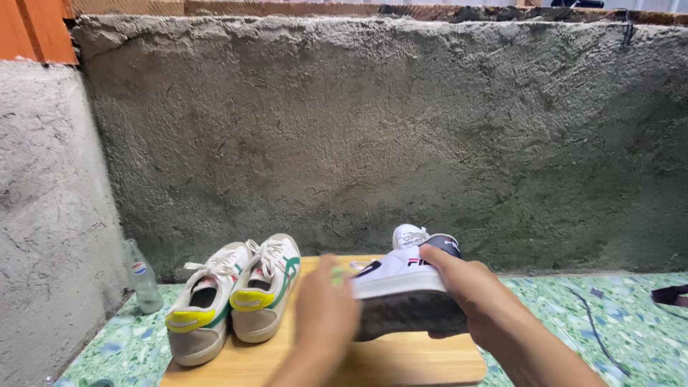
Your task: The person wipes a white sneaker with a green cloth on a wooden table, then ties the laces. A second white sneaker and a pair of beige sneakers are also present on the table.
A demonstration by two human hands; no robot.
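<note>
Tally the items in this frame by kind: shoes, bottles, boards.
Shoes: 4, namely the yellow-heeled pair, the white shoe held in the right hand with the blurred left hand beside it, and another shoe behind.
Glass bottle: 1
Wooden board: 1
Total: 6

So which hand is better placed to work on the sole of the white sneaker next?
Probably the left hand: it is blurred but appears free, right beside the tilted white sneaker. The right hand is already gripping that sneaker over the wooden board, so it is busy steadying it.
</note>
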